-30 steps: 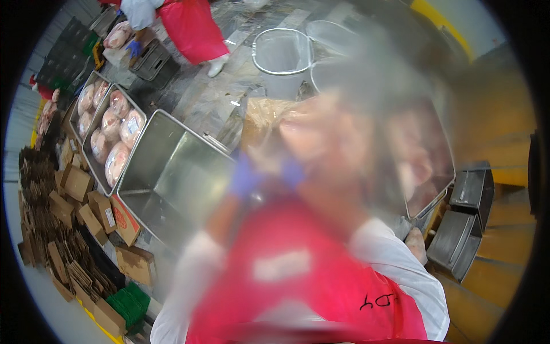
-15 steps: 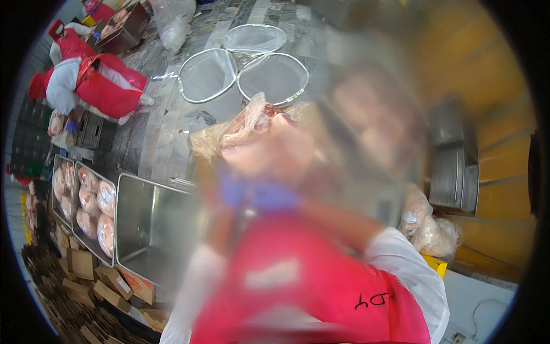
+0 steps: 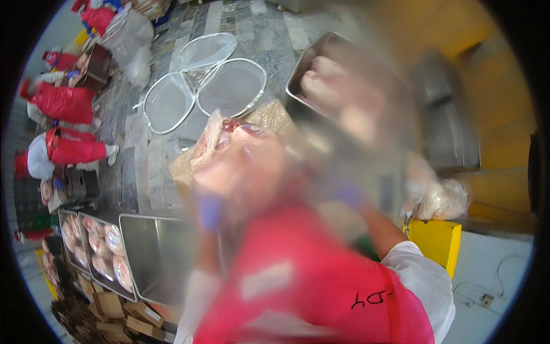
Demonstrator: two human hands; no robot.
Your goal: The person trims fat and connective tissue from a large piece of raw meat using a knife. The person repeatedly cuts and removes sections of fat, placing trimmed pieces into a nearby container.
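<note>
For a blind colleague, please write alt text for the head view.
Two blue-gloved hands, left and right, lift a clear plastic bag of pink raw meat above a red apron, all blurred. Behind lie three round wire-mesh sieves on the grey floor, and an empty steel tray at left.

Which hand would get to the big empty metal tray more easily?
Probably the left. The left hand, in a blue glove, is beside the empty metal tray, under the bag of meat. The right hand is blurred and on the far side from it.

Bright even light; centre smeared by heavy blur, fisheye bending toward dark rim.
</note>
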